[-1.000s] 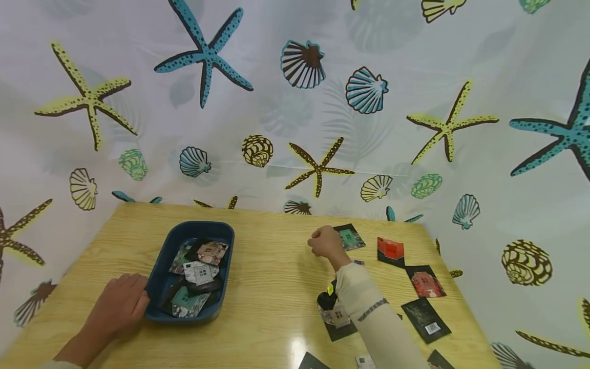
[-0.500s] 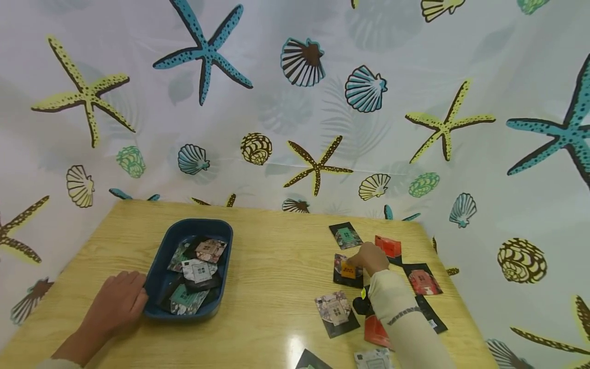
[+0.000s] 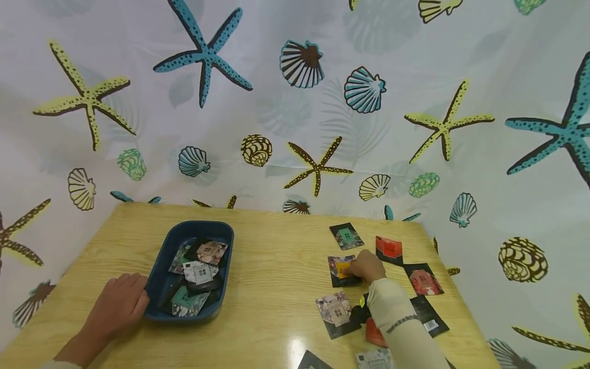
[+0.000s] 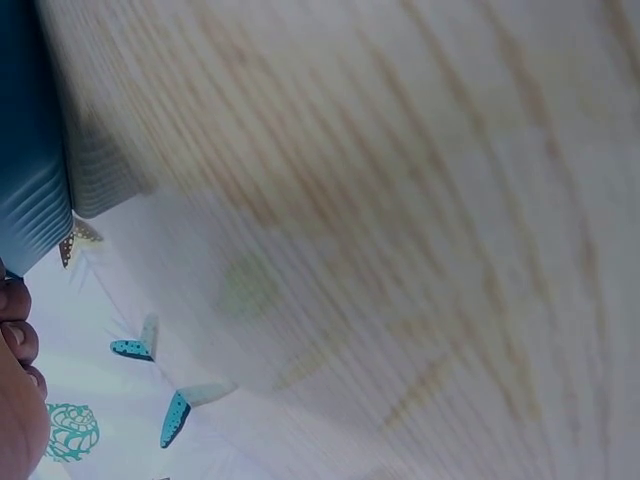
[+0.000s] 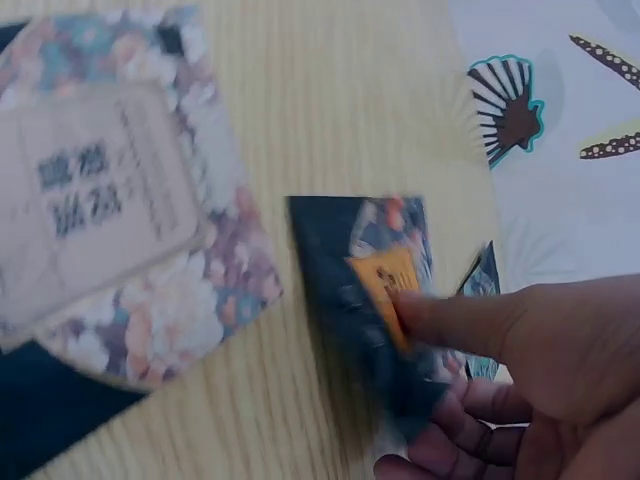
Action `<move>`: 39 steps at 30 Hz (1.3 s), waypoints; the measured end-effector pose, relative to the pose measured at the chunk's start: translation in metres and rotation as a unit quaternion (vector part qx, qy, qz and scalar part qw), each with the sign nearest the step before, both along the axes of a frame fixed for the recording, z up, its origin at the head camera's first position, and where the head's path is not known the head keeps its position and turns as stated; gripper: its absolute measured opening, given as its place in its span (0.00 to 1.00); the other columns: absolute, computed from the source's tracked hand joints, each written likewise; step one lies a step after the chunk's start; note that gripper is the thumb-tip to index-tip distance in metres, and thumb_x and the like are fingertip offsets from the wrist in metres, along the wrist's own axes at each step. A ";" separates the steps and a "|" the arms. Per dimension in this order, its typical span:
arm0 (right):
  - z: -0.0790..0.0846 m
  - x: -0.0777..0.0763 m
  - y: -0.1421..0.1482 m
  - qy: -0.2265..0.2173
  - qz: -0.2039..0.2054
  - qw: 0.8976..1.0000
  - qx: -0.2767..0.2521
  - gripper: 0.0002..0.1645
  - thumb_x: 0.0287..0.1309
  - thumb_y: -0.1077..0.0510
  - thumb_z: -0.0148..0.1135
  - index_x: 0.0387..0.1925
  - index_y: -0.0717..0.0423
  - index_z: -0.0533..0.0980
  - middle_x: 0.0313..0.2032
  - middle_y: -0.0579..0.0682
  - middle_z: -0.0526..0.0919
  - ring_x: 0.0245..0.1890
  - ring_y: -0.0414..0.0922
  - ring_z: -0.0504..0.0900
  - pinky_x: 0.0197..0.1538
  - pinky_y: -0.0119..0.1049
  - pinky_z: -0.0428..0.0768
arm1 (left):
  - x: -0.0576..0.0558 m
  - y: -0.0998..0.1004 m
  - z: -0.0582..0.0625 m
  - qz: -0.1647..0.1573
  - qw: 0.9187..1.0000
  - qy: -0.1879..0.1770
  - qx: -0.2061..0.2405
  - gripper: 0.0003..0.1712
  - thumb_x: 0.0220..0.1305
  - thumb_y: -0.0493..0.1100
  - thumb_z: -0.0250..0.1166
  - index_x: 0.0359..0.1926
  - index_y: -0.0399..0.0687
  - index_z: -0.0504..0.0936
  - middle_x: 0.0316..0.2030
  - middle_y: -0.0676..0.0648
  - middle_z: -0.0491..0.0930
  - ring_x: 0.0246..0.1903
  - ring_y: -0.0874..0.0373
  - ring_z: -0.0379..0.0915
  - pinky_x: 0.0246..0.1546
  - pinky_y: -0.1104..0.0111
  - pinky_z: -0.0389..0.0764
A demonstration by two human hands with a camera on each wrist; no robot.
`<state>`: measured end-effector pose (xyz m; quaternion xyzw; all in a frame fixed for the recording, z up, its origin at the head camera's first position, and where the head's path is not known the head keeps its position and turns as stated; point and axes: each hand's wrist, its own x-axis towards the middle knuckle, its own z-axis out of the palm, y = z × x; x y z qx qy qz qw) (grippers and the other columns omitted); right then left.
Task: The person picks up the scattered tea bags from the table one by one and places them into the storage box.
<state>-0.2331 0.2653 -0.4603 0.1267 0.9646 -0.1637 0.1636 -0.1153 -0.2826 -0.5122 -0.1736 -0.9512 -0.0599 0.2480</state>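
In the head view my right hand (image 3: 367, 266) is at a dark floral packet with an orange label (image 3: 341, 270). The right wrist view shows the thumb (image 5: 450, 322) on the orange label and the fingers curled under the packet's edge, pinching the packet (image 5: 335, 260), which is bent and partly blurred. My left hand (image 3: 118, 304) lies relaxed against the left rim of a dark blue bin (image 3: 229, 230). Several flat packets lie inside, including one with a white label (image 3: 200, 273). The left wrist view catches only a few loosely bent fingers beside the bin.
Around my right arm lie more packets: green-labelled (image 3: 346, 236), red (image 3: 389, 249), red-labelled (image 3: 424, 280), a dark one with a barcode (image 3: 426, 313) and a pink-labelled floral one (image 3: 336, 312). The wooden table (image 3: 272, 256) meets a patterned curtain (image 3: 258, 113) behind.
My right hand has swung right and down from above the table onto the orange-labelled packet, which has since shifted slightly left. The left hand stays by the bin.
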 end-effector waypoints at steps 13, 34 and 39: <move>0.009 -0.011 -0.021 0.044 -0.013 0.974 -0.224 0.10 0.64 0.62 0.61 0.29 0.64 0.82 0.25 0.52 0.81 0.19 0.38 0.76 0.33 0.37 0.84 | 0.001 0.001 0.000 0.016 1.000 -0.018 -0.002 0.10 0.57 0.38 0.55 0.23 0.53 0.63 0.22 0.55 0.58 0.25 0.60 0.51 0.31 0.66 0.52; 0.037 0.003 -0.150 0.006 0.051 0.906 -0.420 0.14 0.66 0.61 0.60 0.48 0.67 0.81 0.45 0.59 0.84 0.29 0.39 0.82 0.40 0.33 0.86 | -0.001 -0.001 -0.002 0.000 1.000 -0.008 -0.003 0.10 0.55 0.38 0.56 0.23 0.53 0.63 0.22 0.55 0.60 0.25 0.60 0.53 0.30 0.66 0.54; 0.035 0.014 -0.191 -0.024 0.068 0.890 -0.449 0.13 0.65 0.61 0.61 0.46 0.67 0.82 0.43 0.59 0.86 0.27 0.37 0.83 0.40 0.34 0.86 | 0.000 -0.002 -0.002 -0.005 1.000 -0.005 -0.002 0.11 0.56 0.37 0.56 0.23 0.53 0.62 0.22 0.55 0.58 0.25 0.61 0.51 0.30 0.67 0.53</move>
